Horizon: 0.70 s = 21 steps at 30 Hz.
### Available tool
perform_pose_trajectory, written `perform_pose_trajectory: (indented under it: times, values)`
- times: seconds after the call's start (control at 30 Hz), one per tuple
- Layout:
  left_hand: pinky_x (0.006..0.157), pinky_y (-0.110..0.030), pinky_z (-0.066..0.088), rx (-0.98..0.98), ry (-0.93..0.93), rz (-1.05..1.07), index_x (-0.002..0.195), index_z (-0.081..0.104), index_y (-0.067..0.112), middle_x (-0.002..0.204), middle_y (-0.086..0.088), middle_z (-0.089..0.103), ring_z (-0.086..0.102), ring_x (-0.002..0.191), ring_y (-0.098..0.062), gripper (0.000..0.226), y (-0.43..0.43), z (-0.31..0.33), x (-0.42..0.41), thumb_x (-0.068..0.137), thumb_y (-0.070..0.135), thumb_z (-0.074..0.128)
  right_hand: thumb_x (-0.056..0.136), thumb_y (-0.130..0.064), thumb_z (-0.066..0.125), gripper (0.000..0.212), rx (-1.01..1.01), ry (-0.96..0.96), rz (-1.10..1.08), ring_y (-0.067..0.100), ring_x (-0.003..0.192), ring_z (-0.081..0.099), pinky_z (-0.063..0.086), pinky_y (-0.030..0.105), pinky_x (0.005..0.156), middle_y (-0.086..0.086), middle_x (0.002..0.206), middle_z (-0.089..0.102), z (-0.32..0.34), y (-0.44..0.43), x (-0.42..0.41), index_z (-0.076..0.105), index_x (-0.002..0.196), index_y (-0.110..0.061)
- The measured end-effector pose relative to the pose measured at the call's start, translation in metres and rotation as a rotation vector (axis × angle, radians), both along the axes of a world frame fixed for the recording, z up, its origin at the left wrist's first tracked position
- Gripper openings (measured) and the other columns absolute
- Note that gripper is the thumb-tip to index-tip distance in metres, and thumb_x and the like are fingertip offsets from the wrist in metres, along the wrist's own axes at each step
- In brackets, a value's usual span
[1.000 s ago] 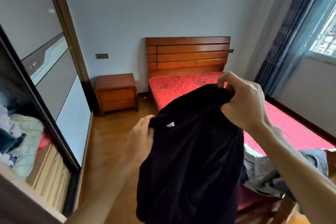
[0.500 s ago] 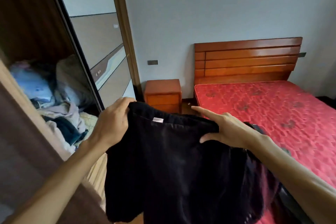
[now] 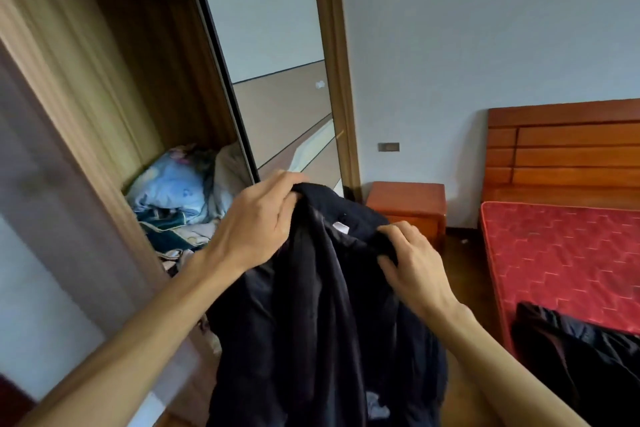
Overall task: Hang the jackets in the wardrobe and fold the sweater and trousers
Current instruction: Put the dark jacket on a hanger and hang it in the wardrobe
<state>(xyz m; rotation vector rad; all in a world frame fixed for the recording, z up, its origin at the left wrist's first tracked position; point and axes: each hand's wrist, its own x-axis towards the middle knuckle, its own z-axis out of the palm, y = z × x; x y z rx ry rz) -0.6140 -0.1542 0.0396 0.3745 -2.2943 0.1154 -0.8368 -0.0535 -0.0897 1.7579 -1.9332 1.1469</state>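
Observation:
A dark navy jacket (image 3: 322, 322) hangs in front of me, its inner lining and a small white collar label facing up. My left hand (image 3: 256, 222) grips the collar at its left end. My right hand (image 3: 408, 260) holds the collar's right side, fingers curled over the fabric. The open wardrobe (image 3: 114, 87) stands at the left, just beyond the jacket. A second dark garment (image 3: 575, 354) lies on the near corner of the bed at the lower right.
Bundled bedding and clothes (image 3: 176, 198) fill a wardrobe shelf. A mirrored sliding door (image 3: 280, 80) sits behind my left hand. A wooden nightstand (image 3: 408, 204) and a bed with a red mattress (image 3: 568, 253) and wooden headboard stand to the right.
The view has turned left toward the wardrobe, carrying the jacket with it. My hands have drawn closer together on the collar, bunching it, and the jacket's lining now faces me.

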Motion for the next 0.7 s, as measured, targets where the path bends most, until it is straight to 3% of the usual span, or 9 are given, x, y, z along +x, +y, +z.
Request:
perform_pose_trajectory:
  times: [0.1, 0.37, 0.5, 0.57, 0.63, 0.7]
  values:
    - [0.068, -0.041, 0.058, -0.115, -0.117, 0.127, 0.105, 0.065, 0.014, 0.101, 0.002, 0.072, 0.07, 0.081, -0.021, 0.015, -0.023, 0.009, 0.016, 0.095, 0.022, 0.057, 0.078, -0.007, 0.067, 0.039, 0.156, -0.016, 0.039, 0.028, 0.097, 0.061, 0.05, 0.037, 0.067, 0.001, 0.108, 0.065, -0.007, -0.025, -0.031, 0.06, 0.115, -0.016]
    - [0.055, -0.04, 0.056, -0.221, -0.22, 0.283, 0.09, 0.069, 0.013, 0.081, 0.001, 0.07, 0.069, 0.068, -0.023, 0.03, -0.071, 0.0, 0.031, 0.095, 0.039, 0.056, 0.068, -0.009, 0.061, 0.029, 0.402, -0.068, 0.133, 0.029, 0.086, 0.061, 0.049, 0.039, 0.061, -0.005, 0.088, 0.059, -0.014, -0.073, -0.068, 0.059, 0.093, -0.023]
    - [0.055, -0.037, 0.049, -0.107, -0.264, 0.391, 0.074, 0.06, 0.016, 0.067, 0.005, 0.06, 0.063, 0.063, -0.019, 0.057, -0.105, -0.021, 0.043, 0.08, 0.072, 0.056, 0.066, -0.004, 0.06, 0.028, 0.324, -0.189, 0.052, 0.031, 0.075, 0.056, 0.039, 0.033, 0.061, -0.001, 0.074, 0.057, 0.023, -0.109, -0.081, 0.047, 0.068, -0.028]
    - [0.054, -0.036, 0.045, 0.051, -0.314, 0.436, 0.07, 0.048, 0.021, 0.062, 0.009, 0.051, 0.056, 0.061, -0.017, 0.063, -0.126, -0.035, 0.056, 0.061, 0.081, 0.066, 0.067, -0.007, 0.059, 0.02, 0.282, -0.174, 0.02, 0.03, 0.076, 0.057, 0.042, 0.032, 0.064, 0.001, 0.079, 0.065, 0.047, -0.128, -0.086, 0.055, 0.072, -0.026]
    - [0.052, -0.031, 0.042, 0.101, -0.311, 0.435, 0.074, 0.045, 0.029, 0.066, 0.013, 0.049, 0.055, 0.063, -0.017, 0.055, -0.149, -0.049, 0.067, 0.061, 0.074, 0.073, 0.065, -0.01, 0.059, 0.027, 0.157, -0.065, -0.021, 0.033, 0.083, 0.063, 0.05, 0.036, 0.07, 0.003, 0.089, 0.071, 0.07, -0.148, -0.092, 0.068, 0.087, -0.023]
    - [0.056, -0.033, 0.045, 0.089, -0.249, 0.455, 0.086, 0.054, 0.026, 0.079, 0.011, 0.052, 0.06, 0.07, -0.021, 0.036, -0.173, -0.058, 0.073, 0.076, 0.052, 0.077, 0.06, -0.011, 0.056, 0.039, -0.047, -0.002, -0.058, 0.032, 0.088, 0.065, 0.05, 0.035, 0.071, 0.003, 0.093, 0.072, 0.087, -0.166, -0.1, 0.073, 0.094, -0.021]
